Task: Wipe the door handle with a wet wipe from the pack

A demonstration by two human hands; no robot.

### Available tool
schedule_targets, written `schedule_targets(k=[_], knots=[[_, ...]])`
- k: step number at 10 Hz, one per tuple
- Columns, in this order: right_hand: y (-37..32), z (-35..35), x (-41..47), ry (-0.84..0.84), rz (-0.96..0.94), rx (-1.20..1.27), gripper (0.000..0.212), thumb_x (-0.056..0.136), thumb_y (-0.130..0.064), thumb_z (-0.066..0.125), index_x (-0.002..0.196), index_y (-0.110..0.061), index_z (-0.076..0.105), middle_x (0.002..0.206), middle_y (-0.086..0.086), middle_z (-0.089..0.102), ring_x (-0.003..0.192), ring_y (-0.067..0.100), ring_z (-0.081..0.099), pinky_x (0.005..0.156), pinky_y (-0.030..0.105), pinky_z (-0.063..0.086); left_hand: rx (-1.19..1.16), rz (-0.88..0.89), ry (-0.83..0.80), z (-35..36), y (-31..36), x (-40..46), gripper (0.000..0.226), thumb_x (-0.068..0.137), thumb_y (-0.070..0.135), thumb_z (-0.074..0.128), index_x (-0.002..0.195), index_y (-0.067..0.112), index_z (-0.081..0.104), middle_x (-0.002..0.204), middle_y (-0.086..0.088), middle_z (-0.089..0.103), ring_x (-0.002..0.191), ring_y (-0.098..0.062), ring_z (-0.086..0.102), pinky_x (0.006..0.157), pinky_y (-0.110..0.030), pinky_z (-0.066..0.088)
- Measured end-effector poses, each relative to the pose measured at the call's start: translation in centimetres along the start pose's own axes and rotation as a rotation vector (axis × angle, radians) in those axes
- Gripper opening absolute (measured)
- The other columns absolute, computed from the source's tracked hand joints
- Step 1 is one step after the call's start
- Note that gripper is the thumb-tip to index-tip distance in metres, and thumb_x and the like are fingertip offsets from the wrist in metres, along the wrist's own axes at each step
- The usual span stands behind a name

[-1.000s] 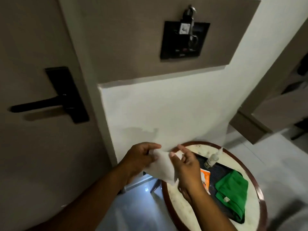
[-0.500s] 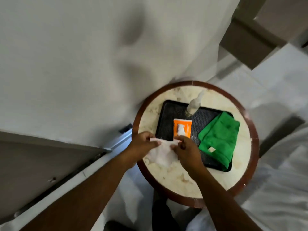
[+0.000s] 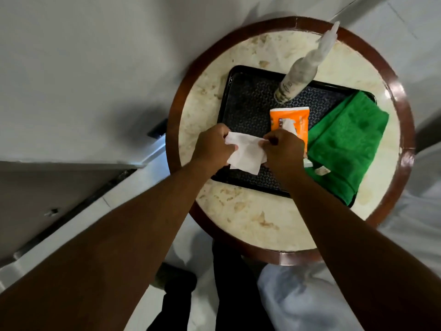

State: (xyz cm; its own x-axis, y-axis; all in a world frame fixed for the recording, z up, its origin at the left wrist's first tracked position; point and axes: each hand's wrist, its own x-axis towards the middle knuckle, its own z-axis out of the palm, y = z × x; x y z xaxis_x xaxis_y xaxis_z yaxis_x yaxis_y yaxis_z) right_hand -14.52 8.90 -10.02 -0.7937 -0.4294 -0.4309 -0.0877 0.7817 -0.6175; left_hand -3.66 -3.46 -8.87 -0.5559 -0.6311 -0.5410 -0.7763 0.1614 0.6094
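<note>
A white wet wipe [image 3: 245,152] is stretched between my two hands above the black tray [image 3: 245,101]. My left hand [image 3: 211,149] pinches its left edge and my right hand [image 3: 282,152] pinches its right edge. Just beyond my right hand lies the orange wipe pack [image 3: 290,115], with a white wipe poking out of its opening. The door handle is out of view.
The tray sits on a round marble table with a brown rim [image 3: 401,108]. A folded green cloth [image 3: 346,142] lies on the tray's right side, and a spray bottle [image 3: 303,68] stands at its far edge. A white wall [image 3: 83,68] and floor skirting are on the left.
The view has dropped from the door and its black handle down to the table. Both hands have kept hold of the wipe and now hold it over the tray.
</note>
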Motion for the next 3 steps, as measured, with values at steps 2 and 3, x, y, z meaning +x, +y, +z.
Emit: schedule_targets(k=[2,3], knots=[[0.3,0.1,-0.4,0.003,-0.183,-0.238,0.029,0.084,-0.015,0.066,0.110,-0.003,0.067,0.110,0.021,0.063,0.100,0.034,0.058,0.080,0.034,0.042,0.147,0.045,-0.038,-0.2,-0.6,-0.4,0.042,0.085,0.028,0.077,0.116,0.008,0.056,0.106,-0.017,0.068,0.086,-0.034,0.070,0.073,-0.044,0.061],[-0.4,0.1,-2.4,0.050,-0.179,-0.249,0.029,0.087,-0.017,0.064,0.112,-0.003,0.064,0.113,0.021,0.060,0.103,0.036,0.056,0.082,0.037,0.043,0.310,0.121,0.035,-2.7,-1.9,-2.3,0.042,0.086,0.040,0.073,0.110,0.008,0.060,0.108,-0.018,0.067,0.093,-0.034,0.066,0.071,-0.035,0.048]])
